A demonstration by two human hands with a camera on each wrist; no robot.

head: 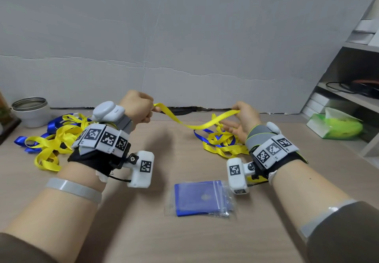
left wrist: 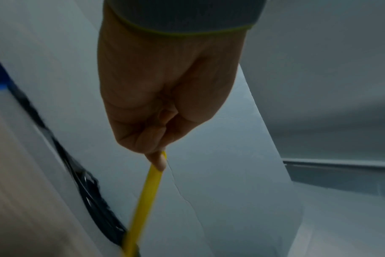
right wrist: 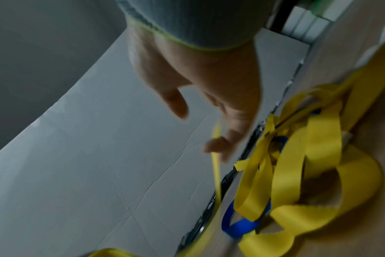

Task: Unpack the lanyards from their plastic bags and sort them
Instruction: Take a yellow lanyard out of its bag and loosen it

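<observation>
One yellow lanyard (head: 194,126) sags in the air between my two hands above the wooden table (head: 164,232). My left hand (head: 152,108) is a fist that grips one end of it; in the left wrist view the yellow lanyard (left wrist: 147,200) runs down from the left hand (left wrist: 159,156). My right hand (head: 235,113) pinches the strap further along, its lower fingers stretched out. The right wrist view shows the right hand (right wrist: 218,146) on the blurred yellow lanyard (right wrist: 217,167). A tangled yellow and blue pile (head: 51,139) lies behind my left wrist. A second pile (head: 223,142) (right wrist: 308,165) lies under my right hand.
Blue card holders in clear plastic bags (head: 199,199) lie near the table's front middle. A white pot with a metal rim (head: 30,111) stands at the back left. A shelf unit (head: 348,78) and a green tissue pack (head: 336,127) are at the right. A grey wall board (head: 184,58) closes the back.
</observation>
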